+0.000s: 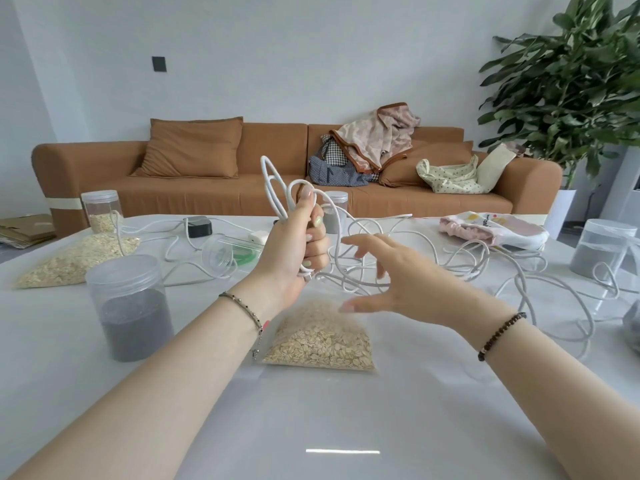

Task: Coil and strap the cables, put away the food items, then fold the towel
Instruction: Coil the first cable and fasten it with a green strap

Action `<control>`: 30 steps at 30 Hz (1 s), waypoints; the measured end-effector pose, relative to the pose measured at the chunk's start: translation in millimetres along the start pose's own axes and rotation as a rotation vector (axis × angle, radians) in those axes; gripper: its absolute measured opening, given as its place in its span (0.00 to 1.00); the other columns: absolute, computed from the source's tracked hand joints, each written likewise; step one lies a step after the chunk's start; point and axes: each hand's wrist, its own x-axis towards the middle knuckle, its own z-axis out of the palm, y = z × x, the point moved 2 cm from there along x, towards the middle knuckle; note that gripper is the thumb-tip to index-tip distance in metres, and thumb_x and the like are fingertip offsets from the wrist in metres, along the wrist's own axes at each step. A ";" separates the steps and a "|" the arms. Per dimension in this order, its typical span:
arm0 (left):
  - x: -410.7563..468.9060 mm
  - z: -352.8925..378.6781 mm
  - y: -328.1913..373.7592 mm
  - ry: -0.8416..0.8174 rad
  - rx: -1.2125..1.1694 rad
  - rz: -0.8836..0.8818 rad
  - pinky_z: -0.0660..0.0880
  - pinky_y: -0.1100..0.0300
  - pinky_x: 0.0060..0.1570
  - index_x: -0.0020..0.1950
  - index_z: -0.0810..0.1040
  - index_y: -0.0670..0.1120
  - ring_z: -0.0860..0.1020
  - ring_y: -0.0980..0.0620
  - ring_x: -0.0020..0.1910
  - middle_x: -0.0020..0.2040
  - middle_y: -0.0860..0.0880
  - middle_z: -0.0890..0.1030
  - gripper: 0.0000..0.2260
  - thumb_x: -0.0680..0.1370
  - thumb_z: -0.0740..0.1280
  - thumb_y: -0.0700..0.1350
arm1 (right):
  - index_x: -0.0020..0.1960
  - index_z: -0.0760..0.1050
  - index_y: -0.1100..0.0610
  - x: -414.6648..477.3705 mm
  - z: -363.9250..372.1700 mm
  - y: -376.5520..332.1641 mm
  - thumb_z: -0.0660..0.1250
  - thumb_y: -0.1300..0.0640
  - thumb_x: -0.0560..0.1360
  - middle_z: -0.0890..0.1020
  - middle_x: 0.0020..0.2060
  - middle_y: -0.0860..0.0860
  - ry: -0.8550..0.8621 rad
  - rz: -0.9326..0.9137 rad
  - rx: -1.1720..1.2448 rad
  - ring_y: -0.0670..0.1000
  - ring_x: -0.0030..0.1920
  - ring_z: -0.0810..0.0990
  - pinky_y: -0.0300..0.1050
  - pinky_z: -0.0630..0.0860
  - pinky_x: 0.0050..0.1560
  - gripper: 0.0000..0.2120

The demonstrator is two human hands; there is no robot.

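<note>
No legible text anywhere, faint dark print on the pink-and-white cloth [495, 228], too blurred to read

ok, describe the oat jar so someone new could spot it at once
Find the brown sofa and follow it to its left arm. On the white table just in front of that arm stands a clear lidded jar. It alone holds pale oats; the other upright jars hold grey powder.

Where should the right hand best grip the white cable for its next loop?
Grip the white cable on the slack strand leaving the bottom of the left hand, coming from the right, where the open right hand hovers. It runs on from the held loops, so likely feeds the next one.
</note>
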 end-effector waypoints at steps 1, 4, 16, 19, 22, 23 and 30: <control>-1.0 1.2 -1.2 -0.006 0.042 0.019 0.51 0.64 0.25 0.35 0.67 0.49 0.52 0.55 0.28 0.31 0.52 0.55 0.20 0.84 0.60 0.58 | 0.68 0.65 0.40 2.1 4.5 -3.7 0.68 0.28 0.66 0.74 0.56 0.40 0.022 -0.002 0.094 0.44 0.48 0.75 0.39 0.73 0.50 0.35; -3.2 2.4 -2.7 -0.008 0.047 0.041 0.52 0.64 0.25 0.37 0.69 0.48 0.53 0.56 0.26 0.29 0.53 0.56 0.19 0.83 0.59 0.58 | 0.52 0.73 0.50 7.2 12.6 -8.3 0.70 0.46 0.77 0.80 0.45 0.45 0.117 0.016 0.248 0.44 0.43 0.76 0.37 0.72 0.43 0.10; 0.9 -3.6 2.0 0.019 -0.112 0.001 0.53 0.66 0.23 0.32 0.64 0.49 0.56 0.57 0.25 0.31 0.52 0.61 0.23 0.83 0.58 0.60 | 0.63 0.78 0.48 11.1 0.3 -0.3 0.67 0.61 0.80 0.81 0.45 0.44 0.399 0.026 0.303 0.49 0.35 0.77 0.34 0.71 0.39 0.15; 0.8 -3.6 0.0 -0.007 -0.040 -0.022 0.52 0.65 0.26 0.33 0.63 0.49 0.55 0.57 0.26 0.32 0.52 0.62 0.23 0.82 0.60 0.61 | 0.65 0.79 0.47 10.3 1.0 -0.4 0.68 0.61 0.79 0.79 0.44 0.37 0.464 -0.018 0.263 0.44 0.38 0.75 0.30 0.70 0.39 0.17; -1.4 -2.2 -1.4 0.004 -0.008 -0.027 0.55 0.66 0.25 0.42 0.73 0.48 0.59 0.59 0.24 0.39 0.52 0.70 0.15 0.77 0.67 0.58 | 0.62 0.82 0.50 7.3 -2.5 -3.4 0.69 0.64 0.79 0.77 0.45 0.31 0.542 -0.078 0.235 0.36 0.40 0.76 0.28 0.69 0.40 0.16; -2.1 -2.2 -1.8 0.015 0.004 -0.026 0.57 0.67 0.25 0.48 0.76 0.47 0.61 0.58 0.25 0.43 0.52 0.73 0.14 0.75 0.69 0.57 | 0.61 0.83 0.51 6.9 -2.9 -3.9 0.69 0.66 0.79 0.78 0.45 0.31 0.551 -0.102 0.231 0.33 0.42 0.77 0.28 0.69 0.41 0.15; -6.4 -1.2 0.8 -0.006 0.078 -0.018 0.57 0.66 0.25 0.47 0.79 0.48 0.66 0.57 0.29 0.45 0.52 0.77 0.08 0.77 0.71 0.52 | 0.53 0.82 0.52 0.1 -2.4 -9.9 0.69 0.63 0.79 0.83 0.45 0.43 0.494 -0.187 0.102 0.43 0.39 0.79 0.47 0.77 0.40 0.08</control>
